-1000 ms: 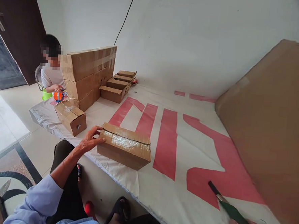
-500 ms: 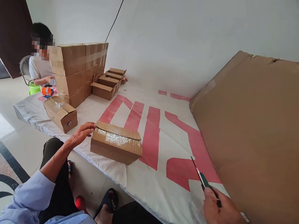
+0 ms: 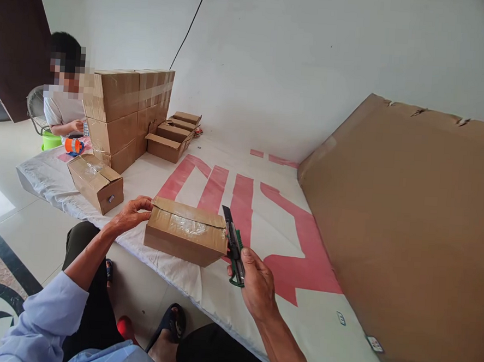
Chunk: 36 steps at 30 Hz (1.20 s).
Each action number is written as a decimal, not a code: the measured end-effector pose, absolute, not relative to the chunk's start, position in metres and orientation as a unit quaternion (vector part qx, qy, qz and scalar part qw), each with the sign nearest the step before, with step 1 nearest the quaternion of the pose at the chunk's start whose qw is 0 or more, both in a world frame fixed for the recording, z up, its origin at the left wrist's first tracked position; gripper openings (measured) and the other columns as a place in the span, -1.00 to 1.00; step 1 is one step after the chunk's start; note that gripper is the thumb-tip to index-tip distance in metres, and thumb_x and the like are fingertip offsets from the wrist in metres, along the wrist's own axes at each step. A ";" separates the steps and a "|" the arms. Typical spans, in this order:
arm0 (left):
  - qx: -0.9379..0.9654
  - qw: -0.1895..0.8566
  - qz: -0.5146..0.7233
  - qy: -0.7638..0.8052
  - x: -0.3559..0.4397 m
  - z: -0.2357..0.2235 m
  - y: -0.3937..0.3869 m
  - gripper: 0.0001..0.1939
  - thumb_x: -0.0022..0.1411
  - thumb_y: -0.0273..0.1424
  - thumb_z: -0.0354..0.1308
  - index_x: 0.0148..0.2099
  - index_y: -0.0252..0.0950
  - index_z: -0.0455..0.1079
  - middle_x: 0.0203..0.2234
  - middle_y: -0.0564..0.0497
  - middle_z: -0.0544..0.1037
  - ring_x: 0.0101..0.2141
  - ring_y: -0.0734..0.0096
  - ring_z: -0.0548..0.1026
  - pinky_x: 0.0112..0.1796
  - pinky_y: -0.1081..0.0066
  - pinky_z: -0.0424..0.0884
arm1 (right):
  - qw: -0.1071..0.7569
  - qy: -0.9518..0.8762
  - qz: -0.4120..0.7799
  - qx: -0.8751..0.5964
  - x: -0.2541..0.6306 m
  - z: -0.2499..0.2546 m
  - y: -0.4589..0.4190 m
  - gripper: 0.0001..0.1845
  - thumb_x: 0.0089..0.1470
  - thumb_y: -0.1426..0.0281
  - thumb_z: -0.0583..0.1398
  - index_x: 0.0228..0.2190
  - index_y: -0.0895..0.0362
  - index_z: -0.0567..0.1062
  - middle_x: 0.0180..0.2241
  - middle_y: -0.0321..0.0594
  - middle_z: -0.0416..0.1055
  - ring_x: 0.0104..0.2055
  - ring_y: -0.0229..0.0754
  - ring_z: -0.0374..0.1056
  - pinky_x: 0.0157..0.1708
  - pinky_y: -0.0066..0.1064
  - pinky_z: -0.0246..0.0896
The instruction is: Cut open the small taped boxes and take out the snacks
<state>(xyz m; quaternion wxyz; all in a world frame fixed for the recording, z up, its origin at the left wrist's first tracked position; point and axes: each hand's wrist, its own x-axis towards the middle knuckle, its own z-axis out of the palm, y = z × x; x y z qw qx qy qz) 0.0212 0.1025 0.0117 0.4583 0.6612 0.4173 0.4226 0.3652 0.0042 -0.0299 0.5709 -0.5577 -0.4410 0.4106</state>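
Observation:
A taped cardboard box (image 3: 185, 240) lies on the cloth-covered table in front of me, clear tape (image 3: 188, 225) along its top seam. My left hand (image 3: 131, 213) holds it by the left end, fingers bent at the upper corner. In my right hand (image 3: 256, 280) is a green-and-black utility knife (image 3: 235, 251), gripped with its blade pointing up. The blade is by the box's right end; whether it touches the cardboard I cannot tell. The right fingers are partly hidden behind the knife.
Another taped box (image 3: 96, 183) sits to the left, before a stack of boxes (image 3: 119, 100). Open small boxes (image 3: 166, 143) stand beside the stack. A large cardboard box (image 3: 407, 229) fills the right. Behind the left boxes sits a person (image 3: 60, 110), near an orange tape roll (image 3: 72, 146).
My right hand has brought the utility knife leftward, from near the large box to the right end of the taped box. My left hand has stayed on that box.

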 end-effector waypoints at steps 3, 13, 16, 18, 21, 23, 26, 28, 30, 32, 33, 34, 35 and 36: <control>0.661 0.469 0.420 0.408 0.019 0.011 0.094 -0.77 0.09 -0.27 0.47 -0.24 -0.26 0.63 0.02 -0.10 0.56 0.10 0.11 0.50 0.23 0.17 0.32 | 0.548 -0.461 0.391 -0.578 0.365 -0.028 -0.010 -0.31 0.14 -0.33 0.23 -0.41 0.07 0.47 -0.56 -0.29 0.38 -0.55 -0.23 0.26 -0.57 -0.39 0.21; 0.680 0.509 0.381 0.365 0.027 0.015 0.094 -0.66 0.16 -0.28 0.46 -0.01 -0.20 0.68 0.18 -0.11 0.56 0.22 0.00 0.48 0.31 0.08 0.30 | 0.493 -0.524 0.373 -0.586 0.388 0.005 -0.023 -0.35 0.22 -0.27 0.18 -0.31 0.08 0.54 -0.48 -0.21 0.45 -0.51 -0.20 0.31 -0.52 -0.36 0.29; 0.693 0.511 0.363 0.357 0.028 0.019 0.094 -0.66 0.22 -0.29 0.40 0.05 -0.17 0.69 0.25 -0.09 0.54 0.32 -0.04 0.40 0.38 0.05 0.21 | 0.477 -0.541 0.352 -0.597 0.397 0.024 -0.020 -0.38 0.16 -0.25 0.25 -0.20 0.06 0.56 -0.52 -0.29 0.39 -0.53 -0.20 0.27 -0.53 -0.36 0.28; 0.697 0.510 0.359 0.353 0.028 0.020 0.093 -0.64 0.25 -0.29 0.38 0.09 -0.16 0.67 0.27 -0.08 0.52 0.33 -0.04 0.39 0.38 0.06 0.22 | 0.437 -0.578 0.342 -0.599 0.398 0.040 -0.017 -0.40 0.14 -0.22 0.28 -0.16 0.05 0.57 -0.52 -0.31 0.38 -0.50 -0.19 0.29 -0.50 -0.35 0.29; 0.702 0.510 0.355 0.347 0.028 0.020 0.091 -0.61 0.27 -0.26 0.38 0.14 -0.16 0.65 0.30 -0.09 0.50 0.30 -0.02 0.43 0.34 0.10 0.30 | 0.364 -0.648 0.320 -0.587 0.390 0.067 -0.011 -0.48 0.20 -0.14 0.26 -0.16 0.04 0.63 -0.50 -0.30 0.41 -0.42 -0.14 0.35 -0.42 -0.34 0.33; 0.704 0.510 0.351 0.348 0.029 0.019 0.091 -0.59 0.25 -0.23 0.41 0.13 -0.18 0.65 0.31 -0.11 0.50 0.26 0.00 0.47 0.29 0.12 0.36 | 0.334 -0.685 0.310 -0.568 0.380 0.083 -0.004 -0.52 0.25 -0.08 0.22 -0.14 0.03 0.65 -0.40 -0.25 0.52 -0.34 -0.11 0.42 -0.35 -0.32 0.37; 0.705 0.508 0.347 0.353 0.031 0.020 0.091 -0.57 0.21 -0.22 0.44 0.10 -0.20 0.65 0.31 -0.13 0.50 0.23 0.01 0.50 0.25 0.14 0.41 | 0.303 -0.732 0.303 -0.530 0.364 0.098 0.012 -0.55 0.28 -0.02 0.20 -0.12 0.03 0.68 -0.21 -0.18 0.64 -0.19 -0.03 0.52 -0.22 -0.27 0.42; 0.705 0.506 0.348 0.353 0.031 0.020 0.090 -0.59 0.20 -0.24 0.44 0.09 -0.21 0.66 0.31 -0.13 0.49 0.24 0.01 0.50 0.25 0.14 0.42 | 0.286 -0.755 0.290 -0.513 0.355 0.103 0.022 -0.57 0.28 0.01 0.20 -0.12 0.02 0.70 -0.15 -0.16 0.67 -0.15 -0.01 0.54 -0.17 -0.24 0.43; 0.706 0.503 0.351 0.354 0.032 0.021 0.089 -0.61 0.19 -0.26 0.44 0.07 -0.20 0.68 0.31 -0.11 0.50 0.25 -0.01 0.49 0.26 0.13 0.41 | 0.269 -0.773 0.273 -0.506 0.349 0.106 0.031 -0.60 0.27 0.04 0.19 -0.14 0.00 0.71 -0.16 -0.17 0.68 -0.18 -0.02 0.53 -0.18 -0.24 0.41; 0.708 0.499 0.352 0.354 0.032 0.022 0.089 -0.63 0.19 -0.29 0.43 0.05 -0.18 0.69 0.30 -0.09 0.51 0.27 -0.03 0.48 0.27 0.13 0.40 | 0.251 -0.787 0.261 -0.499 0.346 0.109 0.038 -0.61 0.29 0.06 0.17 -0.15 -0.02 0.72 -0.21 -0.21 0.67 -0.23 -0.04 0.52 -0.22 -0.25 0.38; 0.709 0.498 0.351 0.355 0.032 0.022 0.089 -0.63 0.18 -0.30 0.43 0.05 -0.18 0.69 0.30 -0.09 0.51 0.27 -0.04 0.47 0.27 0.14 0.40 | 0.244 -0.793 0.257 -0.495 0.345 0.110 0.040 -0.61 0.29 0.06 0.17 -0.15 -0.03 0.72 -0.22 -0.22 0.67 -0.24 -0.05 0.51 -0.23 -0.25 0.37; 0.710 0.498 0.350 0.355 0.032 0.022 0.089 -0.63 0.17 -0.31 0.43 0.05 -0.17 0.69 0.30 -0.08 0.51 0.28 -0.04 0.46 0.27 0.14 0.40 | 0.238 -0.797 0.253 -0.494 0.344 0.111 0.042 -0.61 0.29 0.07 0.17 -0.14 -0.04 0.72 -0.21 -0.23 0.67 -0.23 -0.05 0.51 -0.23 -0.26 0.36; 0.710 0.497 0.350 0.355 0.032 0.022 0.089 -0.62 0.17 -0.31 0.44 0.06 -0.17 0.69 0.30 -0.08 0.52 0.28 -0.04 0.46 0.27 0.14 0.40 | 0.231 -0.801 0.250 -0.493 0.344 0.112 0.044 -0.62 0.29 0.08 0.16 -0.13 -0.05 0.72 -0.20 -0.24 0.68 -0.21 -0.04 0.52 -0.22 -0.26 0.36; 0.710 0.497 0.350 0.355 0.032 0.022 0.089 -0.62 0.17 -0.31 0.44 0.06 -0.17 0.69 0.29 -0.09 0.52 0.29 -0.05 0.45 0.26 0.14 0.41 | 0.225 -0.804 0.246 -0.493 0.344 0.113 0.046 -0.63 0.29 0.09 0.17 -0.13 -0.06 0.72 -0.18 -0.24 0.68 -0.19 -0.04 0.53 -0.22 -0.26 0.36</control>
